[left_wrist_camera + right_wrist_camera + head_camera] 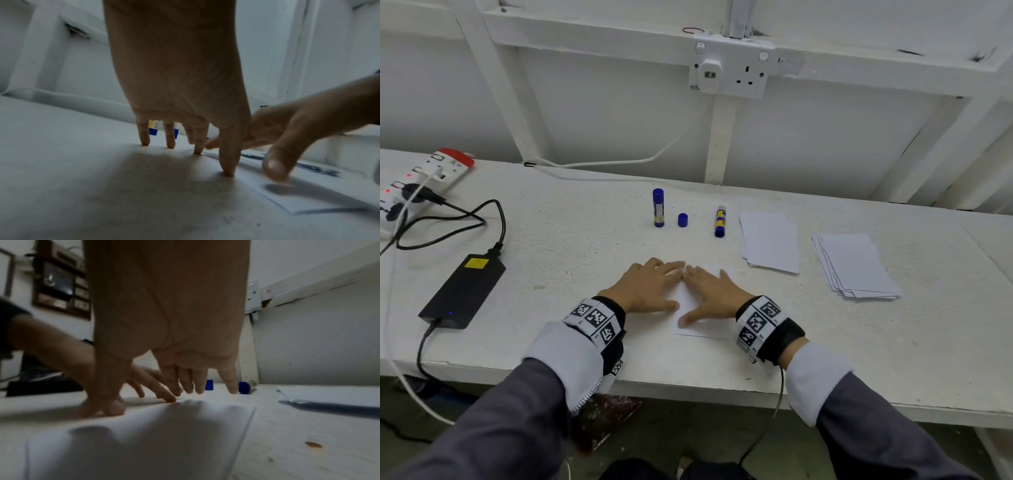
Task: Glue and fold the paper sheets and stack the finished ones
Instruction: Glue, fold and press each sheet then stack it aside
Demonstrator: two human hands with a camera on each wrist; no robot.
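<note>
White-painted bench [551,240] against a white wall: near its front edge a folded sheet [703,325] lies with its long axis running front to back. Both flat hands press it, left hand [650,287] on its left edge, right hand [710,291] squarely on top. Paper stacks [770,243] wait toward the right end, nearer the right hand.

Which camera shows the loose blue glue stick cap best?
The head view: the loose blue cap stands in full on the table, between the two glue sticks. The right wrist view shows it small, partly behind the right hand's fingers. In the left wrist view, blue bits show between fingers; I cannot tell whether any is the cap.
</note>
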